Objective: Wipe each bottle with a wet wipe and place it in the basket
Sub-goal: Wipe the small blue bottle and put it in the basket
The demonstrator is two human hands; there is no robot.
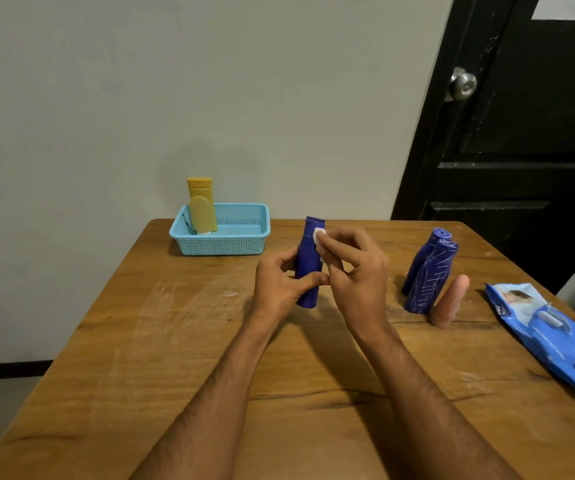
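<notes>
Holding the blue bottle above the table, left hand fingers grip it while the right hand pinches the wipe against it; two yellow bottles sit in the basket, three more bottles wait.

Both forearms are bare and hairy, with no sleeves, and the hands ungloved.

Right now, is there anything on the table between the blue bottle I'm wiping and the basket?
Nothing visible. The blue bottle is in the left hand, and the bare wooden table lies between it and the basket. Two yellow bottles occupy the basket's left end; its right side looks free.
</notes>
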